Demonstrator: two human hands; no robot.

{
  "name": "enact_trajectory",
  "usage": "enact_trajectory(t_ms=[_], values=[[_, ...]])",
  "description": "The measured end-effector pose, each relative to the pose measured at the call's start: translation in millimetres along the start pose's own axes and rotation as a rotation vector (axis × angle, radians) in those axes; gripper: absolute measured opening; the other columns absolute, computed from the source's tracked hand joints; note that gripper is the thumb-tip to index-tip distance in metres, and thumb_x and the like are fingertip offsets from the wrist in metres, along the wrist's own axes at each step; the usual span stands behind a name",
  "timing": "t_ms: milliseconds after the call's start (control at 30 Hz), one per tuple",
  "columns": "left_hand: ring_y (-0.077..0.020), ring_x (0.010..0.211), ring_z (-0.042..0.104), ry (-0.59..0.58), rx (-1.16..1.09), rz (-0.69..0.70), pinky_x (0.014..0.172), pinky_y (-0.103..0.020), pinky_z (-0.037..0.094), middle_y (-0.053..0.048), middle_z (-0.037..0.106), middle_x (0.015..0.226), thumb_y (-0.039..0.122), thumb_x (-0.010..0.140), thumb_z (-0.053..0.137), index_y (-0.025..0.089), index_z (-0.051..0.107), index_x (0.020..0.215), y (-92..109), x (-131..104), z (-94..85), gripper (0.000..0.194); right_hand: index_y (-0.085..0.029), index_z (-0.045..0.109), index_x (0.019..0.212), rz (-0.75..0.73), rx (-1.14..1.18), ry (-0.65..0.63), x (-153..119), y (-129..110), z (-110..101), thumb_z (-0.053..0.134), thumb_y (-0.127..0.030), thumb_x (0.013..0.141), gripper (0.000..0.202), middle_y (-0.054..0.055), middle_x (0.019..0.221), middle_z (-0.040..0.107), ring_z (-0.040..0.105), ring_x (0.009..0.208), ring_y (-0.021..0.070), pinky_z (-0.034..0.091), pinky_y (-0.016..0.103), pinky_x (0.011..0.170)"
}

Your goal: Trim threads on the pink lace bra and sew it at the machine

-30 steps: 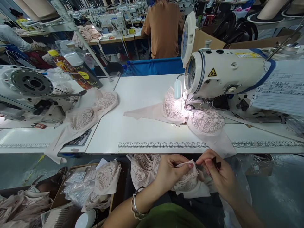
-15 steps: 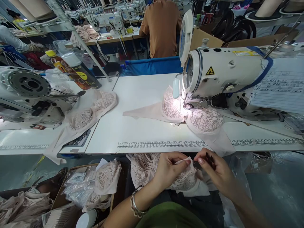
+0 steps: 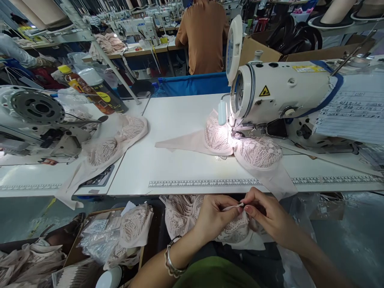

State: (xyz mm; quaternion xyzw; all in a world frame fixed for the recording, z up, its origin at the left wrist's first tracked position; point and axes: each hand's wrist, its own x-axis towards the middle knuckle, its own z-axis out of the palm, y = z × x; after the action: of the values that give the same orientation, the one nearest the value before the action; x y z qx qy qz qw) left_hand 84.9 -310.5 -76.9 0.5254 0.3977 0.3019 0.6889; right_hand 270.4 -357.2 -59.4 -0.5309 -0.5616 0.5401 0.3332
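Observation:
My left hand (image 3: 217, 216) pinches the upper edge of a pale pink lace bra (image 3: 237, 232) above my lap. Against its fingertips, my right hand (image 3: 267, 214) is closed at the same edge, thumb and forefinger together. Something small and dark shows at these fingertips, too hidden to name. Another pink lace bra (image 3: 258, 154) lies on the table under the sewing machine (image 3: 282, 88), its left cup lit near the needle and one wing hanging over the front edge.
A second machine (image 3: 39, 120) stands left, with a bra (image 3: 105, 152) beside it. Bottles (image 3: 102, 90) lean behind. Below the table are more lace pieces (image 3: 180, 212) and a box (image 3: 75, 248) of bagged pieces. A person in a brown shirt (image 3: 204, 36) sits ahead.
My right hand has moved left and closed in on my left fingertips at the bra's edge. The dark thing seen in its palm before is now mostly hidden. The bra under the machine has stayed put.

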Motion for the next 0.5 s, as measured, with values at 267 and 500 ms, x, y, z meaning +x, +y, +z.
enact_trajectory(t_ms=[267, 500], values=[[-0.015, 0.061, 0.057, -0.007, 0.006, 0.014, 0.053, -0.022, 0.041, -0.011, 0.073, 0.069, 0.045, 0.078, 0.076, 0.01, 0.081, 0.075, 3.6, -0.7, 0.4, 0.035, -0.022, 0.053, 0.078, -0.063, -0.046, 0.169, 4.2, 0.2, 7.1, 0.054, -0.06, 0.097, 0.042, -0.005, 0.056, 0.044, 0.039, 0.047, 0.0107, 0.03, 0.024, 0.045], [-0.0157, 0.062, 0.063, 0.076, -0.065, -0.002, 0.056, -0.023, 0.047, -0.011, 0.076, 0.073, 0.053, 0.074, 0.082, 0.011, 0.082, 0.081, 0.9, -0.2, -2.7, 0.042, -0.023, 0.064, 0.084, -0.13, -0.118, 0.165, -17.6, 24.4, -7.3, 0.047, -0.071, 0.095, 0.051, -0.004, 0.055, 0.045, 0.036, 0.044, 0.0109, 0.028, 0.025, 0.044]])
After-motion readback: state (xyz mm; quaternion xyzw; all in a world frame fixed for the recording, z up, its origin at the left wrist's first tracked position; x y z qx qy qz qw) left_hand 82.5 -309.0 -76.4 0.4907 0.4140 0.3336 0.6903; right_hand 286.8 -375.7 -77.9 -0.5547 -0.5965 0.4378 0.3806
